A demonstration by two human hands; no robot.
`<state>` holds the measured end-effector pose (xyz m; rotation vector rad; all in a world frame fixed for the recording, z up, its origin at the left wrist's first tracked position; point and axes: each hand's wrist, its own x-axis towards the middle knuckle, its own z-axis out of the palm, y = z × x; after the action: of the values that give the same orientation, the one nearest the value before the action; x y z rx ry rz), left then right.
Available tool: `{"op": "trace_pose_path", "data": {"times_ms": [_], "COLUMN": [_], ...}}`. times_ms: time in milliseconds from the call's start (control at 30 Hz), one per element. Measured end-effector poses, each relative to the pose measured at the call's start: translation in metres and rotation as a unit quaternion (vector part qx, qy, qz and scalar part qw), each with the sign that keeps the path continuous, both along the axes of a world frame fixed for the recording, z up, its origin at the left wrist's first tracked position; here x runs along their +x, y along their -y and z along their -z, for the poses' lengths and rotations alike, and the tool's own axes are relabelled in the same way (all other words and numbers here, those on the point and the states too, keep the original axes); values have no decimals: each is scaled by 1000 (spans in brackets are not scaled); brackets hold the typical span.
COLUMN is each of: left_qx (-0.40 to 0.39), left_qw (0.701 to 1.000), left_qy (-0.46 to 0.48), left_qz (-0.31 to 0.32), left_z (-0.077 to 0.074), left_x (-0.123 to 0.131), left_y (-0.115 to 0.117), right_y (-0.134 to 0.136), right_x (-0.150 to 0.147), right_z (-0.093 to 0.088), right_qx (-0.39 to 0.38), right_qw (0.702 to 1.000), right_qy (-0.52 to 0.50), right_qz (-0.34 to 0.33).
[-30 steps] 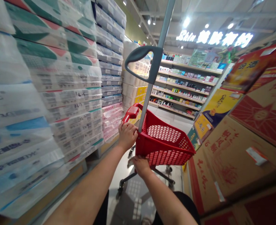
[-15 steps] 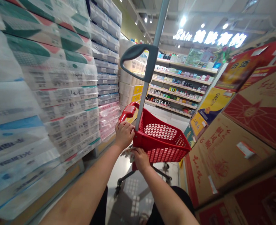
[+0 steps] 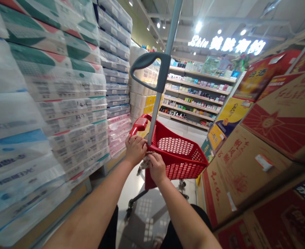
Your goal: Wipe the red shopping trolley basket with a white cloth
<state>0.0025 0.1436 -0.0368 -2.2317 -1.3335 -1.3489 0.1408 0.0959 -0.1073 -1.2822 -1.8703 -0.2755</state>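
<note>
A red shopping cart (image 3: 177, 148) with a mesh basket stands in front of me. From its near end rises a grey metal pole (image 3: 154, 114) with a dark grey loop handle (image 3: 161, 72). My left hand (image 3: 136, 149) is closed over the near rim, just below the red handle (image 3: 139, 126) and left of the pole's foot. Lower and to the right, my right hand (image 3: 156, 167) pinches a crumpled pale, speckled cloth (image 3: 144, 162) against the cart's near end. Part of the cloth is hidden behind the fingers.
Wrapped paper packs (image 3: 72, 103) are piled high along the left. On the right, cardboard cartons (image 3: 248, 159) are stacked close to the cart. Shelves of small goods (image 3: 193, 95) stand across the far end. Below the cart is a pale tiled floor (image 3: 152, 211).
My right hand has moved up along the cart's near end, bringing the cloth up close under my left hand. My left hand keeps its place on the rim. The view has shifted slightly.
</note>
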Motion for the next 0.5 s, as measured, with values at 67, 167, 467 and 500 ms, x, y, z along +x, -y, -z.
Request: {"op": "trace_pose_path", "data": {"times_ms": [67, 167, 467, 500], "left_qx": [2, 1, 2, 0], "left_qw": [1000, 1000, 1000, 1000], "left_qy": [-2, -8, -9, -8], "left_qz": [-3, -3, -5, -4], "left_z": [0, -1, -2, -2], "left_x": [0, -1, 1, 2], "left_y": [3, 9, 23, 25], "right_y": [1, 4, 16, 17], "right_x": [0, 1, 10, 12], "right_z": [-9, -20, -45, -47], "right_qx": [27, 32, 63, 63], "right_qw": [999, 999, 997, 997], "right_qy": [-16, 9, 26, 25], "right_qz": [-9, -36, -47, -44]}}
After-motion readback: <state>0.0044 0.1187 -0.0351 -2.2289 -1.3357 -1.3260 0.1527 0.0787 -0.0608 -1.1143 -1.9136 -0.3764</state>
